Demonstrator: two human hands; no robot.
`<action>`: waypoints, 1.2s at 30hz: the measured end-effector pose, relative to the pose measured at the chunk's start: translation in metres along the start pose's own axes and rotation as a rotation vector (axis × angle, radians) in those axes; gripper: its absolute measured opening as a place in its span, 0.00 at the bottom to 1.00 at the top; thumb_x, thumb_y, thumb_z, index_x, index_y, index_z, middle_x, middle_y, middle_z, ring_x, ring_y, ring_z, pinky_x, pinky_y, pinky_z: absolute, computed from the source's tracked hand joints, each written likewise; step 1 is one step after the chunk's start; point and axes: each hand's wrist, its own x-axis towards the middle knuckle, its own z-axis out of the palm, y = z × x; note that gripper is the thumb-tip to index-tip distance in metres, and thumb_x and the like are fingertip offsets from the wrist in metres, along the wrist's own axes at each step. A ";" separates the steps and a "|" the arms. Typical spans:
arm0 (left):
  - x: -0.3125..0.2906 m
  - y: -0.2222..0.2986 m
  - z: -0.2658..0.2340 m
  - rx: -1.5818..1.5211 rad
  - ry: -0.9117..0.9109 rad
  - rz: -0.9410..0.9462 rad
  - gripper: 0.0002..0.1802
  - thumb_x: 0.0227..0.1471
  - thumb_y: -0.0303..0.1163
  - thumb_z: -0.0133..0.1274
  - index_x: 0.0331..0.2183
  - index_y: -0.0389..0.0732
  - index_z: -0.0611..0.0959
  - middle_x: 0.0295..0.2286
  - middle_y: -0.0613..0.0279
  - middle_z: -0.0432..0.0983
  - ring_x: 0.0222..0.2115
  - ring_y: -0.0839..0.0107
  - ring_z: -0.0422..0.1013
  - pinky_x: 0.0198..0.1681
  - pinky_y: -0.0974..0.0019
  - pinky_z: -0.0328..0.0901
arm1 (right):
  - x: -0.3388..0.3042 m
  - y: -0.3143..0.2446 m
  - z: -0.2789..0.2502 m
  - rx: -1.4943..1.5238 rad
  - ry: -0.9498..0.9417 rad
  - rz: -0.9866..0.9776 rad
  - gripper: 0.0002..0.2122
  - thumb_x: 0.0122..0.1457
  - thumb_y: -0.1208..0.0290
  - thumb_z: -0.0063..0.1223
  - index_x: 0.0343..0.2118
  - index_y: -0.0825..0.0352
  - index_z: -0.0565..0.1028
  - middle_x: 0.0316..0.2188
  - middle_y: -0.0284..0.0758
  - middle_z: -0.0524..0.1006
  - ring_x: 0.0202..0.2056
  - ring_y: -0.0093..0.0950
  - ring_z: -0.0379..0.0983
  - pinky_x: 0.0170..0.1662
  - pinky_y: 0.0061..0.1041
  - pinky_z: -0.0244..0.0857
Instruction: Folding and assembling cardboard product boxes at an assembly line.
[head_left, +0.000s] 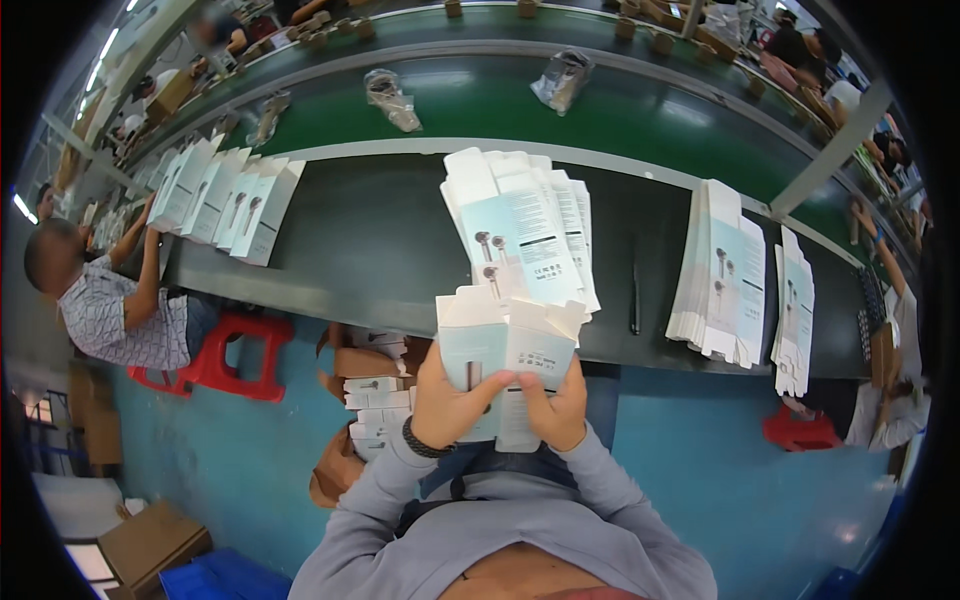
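Between my two hands is a flattened light-blue and white carton [533, 345], its end flaps pointing away from me. My left hand [447, 400] grips its left side, with the thumb lying across the front. On the right edge my right hand [556, 408] closes round it, thumb tip near the left thumb. Just beyond, a fanned pile of flat cartons [520, 230] printed with earphones lies on the dark table [370, 230]. The held carton overlaps the near end of that pile.
Stacks of flat cartons [722, 275] lie to the right, beside a black pen [635, 298]. Formed boxes [262, 215] stand at the left, near a seated person [125, 300]. Bagged items [393, 100] rest on the green conveyor [470, 100]. An open brown box [335, 465] holds cartons below.
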 end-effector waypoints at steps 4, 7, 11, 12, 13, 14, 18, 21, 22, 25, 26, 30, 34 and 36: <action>-0.002 0.017 -0.008 -0.152 -0.171 -0.420 0.22 0.42 0.25 0.58 0.41 0.33 0.70 0.31 0.61 0.73 0.31 0.75 0.69 0.33 0.73 0.66 | 0.003 -0.005 -0.004 0.071 -0.003 -0.022 0.22 0.53 0.68 0.53 0.46 0.74 0.59 0.37 0.41 0.73 0.38 0.24 0.70 0.41 0.23 0.63; -0.007 -0.004 -0.012 -0.565 -0.402 -0.362 0.45 0.37 0.44 0.62 0.52 0.36 0.59 0.47 0.55 0.62 0.46 0.68 0.61 0.48 0.65 0.57 | 0.013 -0.012 -0.004 0.406 0.088 -0.016 0.25 0.55 0.64 0.50 0.49 0.75 0.57 0.38 0.36 0.71 0.37 0.23 0.68 0.43 0.22 0.61; -0.013 -0.019 -0.004 -0.655 -0.590 -0.208 0.70 0.23 0.65 0.61 0.58 0.37 0.43 0.57 0.55 0.42 0.58 0.64 0.42 0.58 0.61 0.41 | 0.010 0.002 0.017 0.328 0.076 -0.212 0.33 0.55 0.52 0.44 0.52 0.77 0.52 0.42 0.40 0.64 0.40 0.23 0.64 0.41 0.22 0.59; -0.014 -0.018 -0.001 -0.676 -0.604 -0.132 0.71 0.22 0.65 0.62 0.57 0.36 0.44 0.57 0.54 0.43 0.58 0.64 0.43 0.58 0.60 0.42 | 0.007 -0.002 0.015 0.227 0.075 -0.144 0.33 0.56 0.52 0.42 0.53 0.77 0.51 0.44 0.44 0.62 0.42 0.26 0.62 0.41 0.23 0.57; -0.012 -0.029 -0.002 -0.564 -0.546 0.084 0.70 0.22 0.61 0.65 0.57 0.35 0.44 0.56 0.54 0.46 0.56 0.63 0.47 0.57 0.60 0.45 | 0.011 -0.007 0.013 0.094 0.101 -0.146 0.34 0.55 0.50 0.41 0.54 0.77 0.51 0.44 0.44 0.63 0.41 0.27 0.63 0.40 0.23 0.57; -0.012 -0.029 -0.003 -0.570 -0.544 0.070 0.70 0.22 0.61 0.65 0.57 0.35 0.44 0.56 0.54 0.46 0.56 0.63 0.47 0.57 0.60 0.45 | 0.017 -0.009 0.011 -0.039 0.124 -0.149 0.35 0.55 0.48 0.41 0.54 0.76 0.51 0.44 0.44 0.63 0.41 0.28 0.63 0.40 0.24 0.56; -0.011 -0.021 -0.005 -0.290 -0.263 -0.125 0.68 0.24 0.47 0.70 0.57 0.33 0.43 0.53 0.52 0.53 0.51 0.61 0.57 0.52 0.60 0.54 | 0.032 -0.011 -0.012 0.520 -0.047 -0.060 0.43 0.50 0.41 0.44 0.57 0.72 0.45 0.50 0.43 0.60 0.44 0.30 0.63 0.43 0.26 0.56; -0.008 -0.023 -0.001 0.007 -0.281 0.178 0.54 0.42 0.49 0.57 0.58 0.37 0.41 0.56 0.46 0.45 0.57 0.57 0.47 0.56 0.56 0.45 | 0.018 -0.008 -0.002 0.410 -0.116 -0.107 0.46 0.49 0.44 0.49 0.58 0.70 0.38 0.54 0.43 0.56 0.52 0.32 0.55 0.53 0.29 0.49; -0.005 -0.022 -0.002 0.003 -0.287 0.175 0.54 0.42 0.49 0.57 0.58 0.37 0.41 0.56 0.46 0.45 0.57 0.57 0.47 0.56 0.56 0.45 | 0.013 -0.003 -0.001 0.442 -0.153 -0.046 0.47 0.49 0.46 0.52 0.59 0.70 0.36 0.55 0.43 0.54 0.55 0.32 0.52 0.55 0.30 0.46; -0.006 -0.027 -0.005 0.425 -0.115 0.652 0.43 0.51 0.55 0.42 0.58 0.40 0.46 0.56 0.43 0.46 0.57 0.40 0.36 0.56 0.44 0.37 | 0.008 0.000 0.000 0.354 -0.193 -0.003 0.45 0.47 0.53 0.58 0.59 0.71 0.41 0.54 0.42 0.58 0.55 0.32 0.54 0.55 0.29 0.47; -0.007 -0.022 -0.007 0.423 -0.118 0.643 0.43 0.51 0.55 0.42 0.58 0.40 0.46 0.56 0.43 0.46 0.57 0.40 0.36 0.56 0.44 0.37 | 0.006 -0.002 -0.001 0.304 -0.229 -0.014 0.45 0.46 0.54 0.59 0.59 0.71 0.44 0.53 0.42 0.59 0.54 0.32 0.56 0.54 0.29 0.50; 0.001 0.006 -0.012 0.616 -0.191 0.630 0.36 0.52 0.58 0.36 0.51 0.40 0.66 0.46 0.52 0.66 0.57 0.44 0.41 0.53 0.35 0.30 | 0.002 -0.003 -0.002 0.343 -0.158 -0.033 0.43 0.45 0.54 0.60 0.58 0.71 0.49 0.50 0.43 0.63 0.51 0.32 0.60 0.51 0.29 0.55; 0.009 0.012 -0.012 0.668 -0.365 0.602 0.32 0.49 0.54 0.44 0.46 0.37 0.72 0.39 0.50 0.68 0.51 0.45 0.57 0.53 0.39 0.40 | 0.000 0.002 -0.005 0.150 -0.125 -0.077 0.40 0.46 0.54 0.58 0.57 0.72 0.51 0.49 0.45 0.63 0.49 0.34 0.61 0.50 0.29 0.55; 0.002 -0.005 -0.005 0.236 -0.298 0.442 0.28 0.48 0.44 0.51 0.47 0.35 0.70 0.41 0.46 0.66 0.48 0.49 0.60 0.51 0.50 0.52 | 0.001 -0.002 -0.002 0.149 -0.186 -0.227 0.36 0.50 0.55 0.53 0.56 0.72 0.53 0.48 0.44 0.62 0.48 0.33 0.60 0.51 0.28 0.53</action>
